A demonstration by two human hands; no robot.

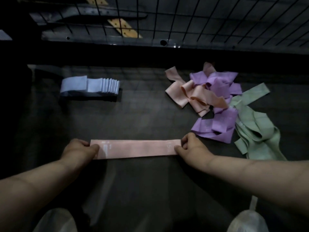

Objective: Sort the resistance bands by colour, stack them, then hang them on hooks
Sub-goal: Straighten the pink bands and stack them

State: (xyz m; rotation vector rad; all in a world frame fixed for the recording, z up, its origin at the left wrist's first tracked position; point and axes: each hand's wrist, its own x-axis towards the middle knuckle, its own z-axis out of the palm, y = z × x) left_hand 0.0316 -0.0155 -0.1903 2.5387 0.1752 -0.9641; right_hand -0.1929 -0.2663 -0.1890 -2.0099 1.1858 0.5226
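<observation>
The pink band [135, 149] lies flat on the dark table [142, 114] — left hand [78, 149] and right hand [189, 146] pinching its ends; likely light, limp, stretchy — best gripped there.

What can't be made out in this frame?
Head view only:
- Hooks on the black wire grid: too dark to find.
- White print on the flat pink resistance band pinched by left hand and right hand: blurred.
- Band count in the tangled pink, purple and green pile: overlapping.
</observation>
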